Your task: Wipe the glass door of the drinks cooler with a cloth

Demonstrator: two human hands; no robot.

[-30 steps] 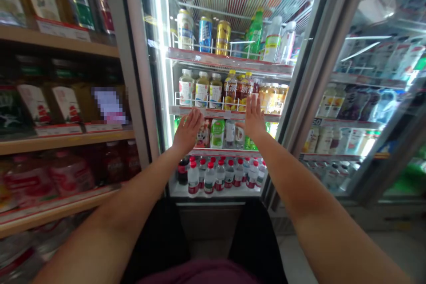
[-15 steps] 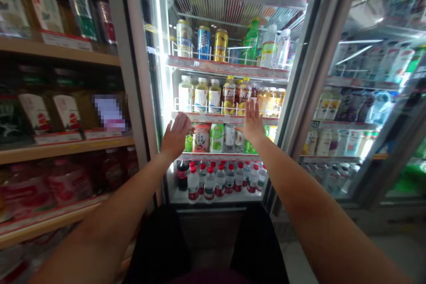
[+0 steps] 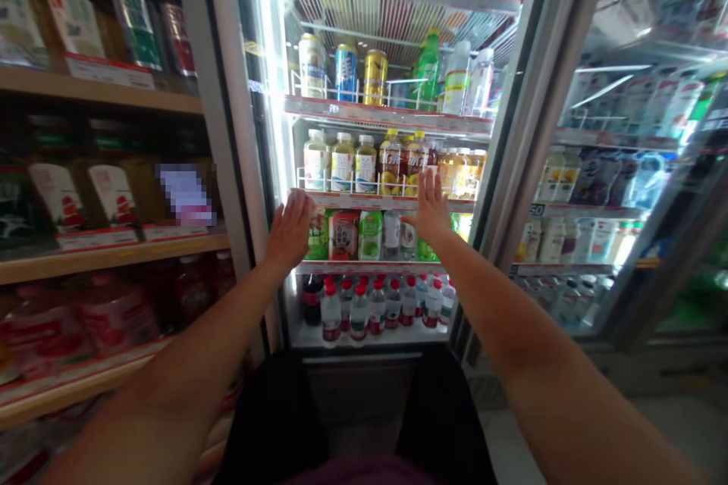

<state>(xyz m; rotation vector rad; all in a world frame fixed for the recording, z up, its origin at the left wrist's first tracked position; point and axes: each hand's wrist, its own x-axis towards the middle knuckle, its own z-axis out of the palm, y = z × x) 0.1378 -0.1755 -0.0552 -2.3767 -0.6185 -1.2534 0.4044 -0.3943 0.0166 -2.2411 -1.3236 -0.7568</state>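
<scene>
Before a lit drinks cooler, my left hand (image 3: 290, 227) is raised at the left end of a shelf edge, beside a green drink can (image 3: 318, 233). Its fingers are stretched out and hold nothing. My right hand (image 3: 431, 211) reaches up farther right, fingers spread and empty, in front of the shelf rail (image 3: 369, 201) and below some brown tea bottles (image 3: 391, 161). A red drink can (image 3: 343, 235) and a light green one (image 3: 370, 235) stand between the hands. Whether either hand touches the shelf or a glass pane, I cannot tell.
Several red-capped water bottles (image 3: 358, 314) fill the bottom shelf. Cans, such as a gold can (image 3: 375, 77), stand higher up. Wooden shelves (image 3: 114, 252) with juice bottles flank the left side. A metal door frame (image 3: 526, 106) and another cooler section are at the right.
My left hand has shifted slightly left and down, uncovering more of the green can at the shelf's left end. My right hand stays nearly where it was, still open.
</scene>
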